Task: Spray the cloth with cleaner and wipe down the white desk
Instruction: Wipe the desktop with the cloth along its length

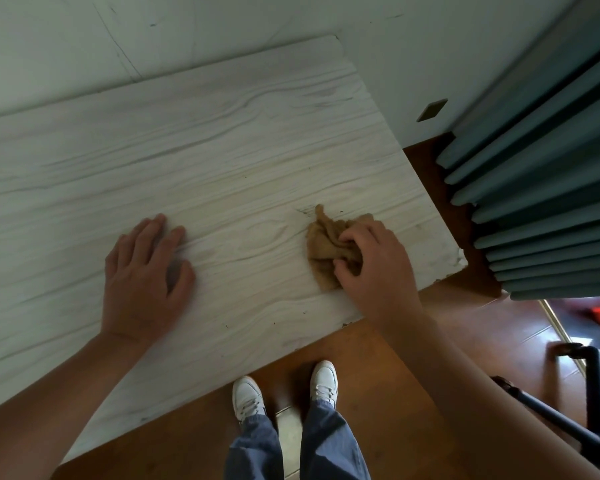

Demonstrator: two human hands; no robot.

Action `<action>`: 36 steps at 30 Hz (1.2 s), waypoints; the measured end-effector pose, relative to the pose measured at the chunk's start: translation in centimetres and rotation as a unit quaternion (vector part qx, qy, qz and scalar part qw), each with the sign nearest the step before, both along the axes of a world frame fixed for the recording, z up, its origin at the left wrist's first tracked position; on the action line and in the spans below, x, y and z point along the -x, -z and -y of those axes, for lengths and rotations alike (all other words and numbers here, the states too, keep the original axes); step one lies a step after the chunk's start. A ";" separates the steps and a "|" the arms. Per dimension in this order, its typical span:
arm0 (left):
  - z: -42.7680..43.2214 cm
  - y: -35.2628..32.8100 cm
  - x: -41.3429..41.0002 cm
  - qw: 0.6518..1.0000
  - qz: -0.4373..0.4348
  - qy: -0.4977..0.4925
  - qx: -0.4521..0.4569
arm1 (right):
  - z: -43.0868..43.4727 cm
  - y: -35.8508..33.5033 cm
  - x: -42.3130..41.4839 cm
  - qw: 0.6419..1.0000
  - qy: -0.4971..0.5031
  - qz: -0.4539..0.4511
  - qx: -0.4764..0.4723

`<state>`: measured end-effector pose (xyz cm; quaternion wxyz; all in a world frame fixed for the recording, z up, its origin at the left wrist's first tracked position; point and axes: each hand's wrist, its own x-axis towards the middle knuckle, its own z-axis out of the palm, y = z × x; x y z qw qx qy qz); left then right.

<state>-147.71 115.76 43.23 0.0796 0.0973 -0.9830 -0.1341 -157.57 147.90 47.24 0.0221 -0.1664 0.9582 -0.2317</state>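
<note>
The white desk (pixel 194 157) with a wood-grain top fills the left and middle of the head view. A crumpled tan cloth (pixel 326 239) lies on it near the front right corner. My right hand (pixel 374 268) grips the cloth from the right and presses it onto the desk top. My left hand (pixel 146 275) rests flat on the desk to the left, fingers apart, holding nothing. No spray bottle is in view.
A pale wall runs behind the desk. Teal pleated curtains (pixel 541 188) hang at the right. Brown wooden floor (pixel 395 375) lies below, with my white shoes (pixel 284 389) close to the desk edge. A black chair base (pixel 575 417) stands at the lower right.
</note>
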 end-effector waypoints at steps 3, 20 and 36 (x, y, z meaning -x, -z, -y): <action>0.0 0.0 0.0 1.000 0.000 -0.002 -0.002 | -0.2 -1.3 0.9 0.999 0.021 0.018 0.026; 0.0 0.1 0.0 1.000 -0.006 -0.003 0.005 | 2.9 -0.8 0.2 0.989 -0.147 -0.020 -0.028; 0.0 0.3 0.1 1.000 -0.020 -0.002 0.015 | 6.3 3.4 3.7 0.964 -0.261 -0.060 0.004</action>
